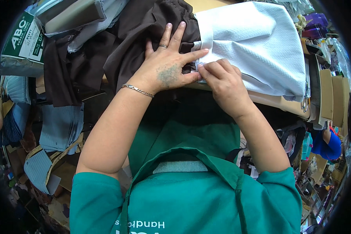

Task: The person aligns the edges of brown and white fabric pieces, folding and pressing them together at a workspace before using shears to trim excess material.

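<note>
A white textured piece (257,43), shaped like a bag body, lies across the work surface (271,102). Dark brown cloth (132,43) bunches out from its left end, where a smooth white band (206,33) runs along the edge. Flat on the brown cloth, with fingers spread, lies my left hand (169,66); its index finger reaches the band, and its thumb points to the near edge. Beside that thumb, my right hand (225,85) is closed in a pinch on the near edge of the white piece, at the join. Its fingertips hide the exact spot.
Scissors (305,102) hang at the right end of the surface, next to upright cardboard pieces (331,95). A green-and-white bag (23,39) and a wrapped block (76,17) stand at far left. Stacked blue-grey sheets (61,126) lie below. Other people's arms show at both sides.
</note>
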Action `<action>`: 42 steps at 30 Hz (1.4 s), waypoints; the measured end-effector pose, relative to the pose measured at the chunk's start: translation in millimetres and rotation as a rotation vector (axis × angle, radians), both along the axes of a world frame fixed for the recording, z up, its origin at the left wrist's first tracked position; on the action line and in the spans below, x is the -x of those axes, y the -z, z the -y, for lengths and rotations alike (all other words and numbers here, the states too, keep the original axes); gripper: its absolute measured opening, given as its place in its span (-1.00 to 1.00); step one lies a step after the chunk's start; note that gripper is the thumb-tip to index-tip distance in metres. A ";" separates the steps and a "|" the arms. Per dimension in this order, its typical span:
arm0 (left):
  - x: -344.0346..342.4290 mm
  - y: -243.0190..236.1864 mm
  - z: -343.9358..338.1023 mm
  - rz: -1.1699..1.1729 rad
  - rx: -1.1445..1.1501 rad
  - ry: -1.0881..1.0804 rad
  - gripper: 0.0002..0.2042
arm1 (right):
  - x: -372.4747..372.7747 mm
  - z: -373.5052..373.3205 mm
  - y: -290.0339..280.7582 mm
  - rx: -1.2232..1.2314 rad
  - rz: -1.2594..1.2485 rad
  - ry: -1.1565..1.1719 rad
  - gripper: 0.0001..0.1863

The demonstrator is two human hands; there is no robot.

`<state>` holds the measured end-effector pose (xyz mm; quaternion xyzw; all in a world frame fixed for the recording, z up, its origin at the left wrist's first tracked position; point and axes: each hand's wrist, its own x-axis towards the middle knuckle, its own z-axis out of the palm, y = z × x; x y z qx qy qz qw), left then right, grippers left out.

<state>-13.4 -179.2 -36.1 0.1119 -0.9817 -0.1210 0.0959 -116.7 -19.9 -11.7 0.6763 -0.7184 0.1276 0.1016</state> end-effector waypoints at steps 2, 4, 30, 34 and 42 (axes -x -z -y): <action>1.1 -0.8 1.4 0.011 0.010 -0.004 -0.39 | -5.4 1.3 0.8 0.015 -0.086 -0.004 -0.68; 2.2 1.1 1.0 0.003 0.010 -0.002 -0.39 | -10.9 -0.3 4.1 0.046 -0.116 0.025 -0.68; 3.0 4.1 1.3 0.001 0.006 -0.004 -0.35 | -36.1 -4.7 7.6 -0.044 -0.255 0.275 -0.61; 1.6 0.1 1.0 0.013 -0.012 -0.002 -0.33 | -38.6 -5.1 4.2 -0.081 -0.229 0.362 -0.63; 1.3 0.8 0.5 0.016 -0.015 -0.012 -0.34 | -22.1 -23.4 -2.1 -0.128 -0.227 0.400 -0.66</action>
